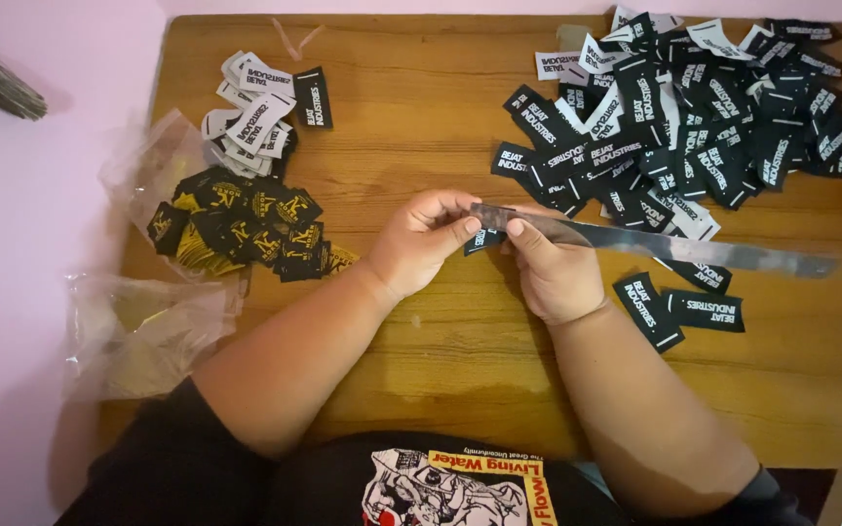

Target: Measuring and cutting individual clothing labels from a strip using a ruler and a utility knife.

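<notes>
My left hand (421,242) and my right hand (550,268) meet over the middle of a wooden table (421,127). Together they pinch the near end of a long, thin, glossy dark strip (655,244) that runs off to the right. A small black woven label (484,239) with white lettering sits between the fingers of both hands, under the strip's end. Two more black labels (679,310) lie flat just right of my right hand.
A big heap of black and white labels (694,107) fills the far right of the table. At the far left lie a small white label pile (255,112) and a pile of black-and-gold labels (246,229). Clear plastic bags (143,331) hang over the left edge.
</notes>
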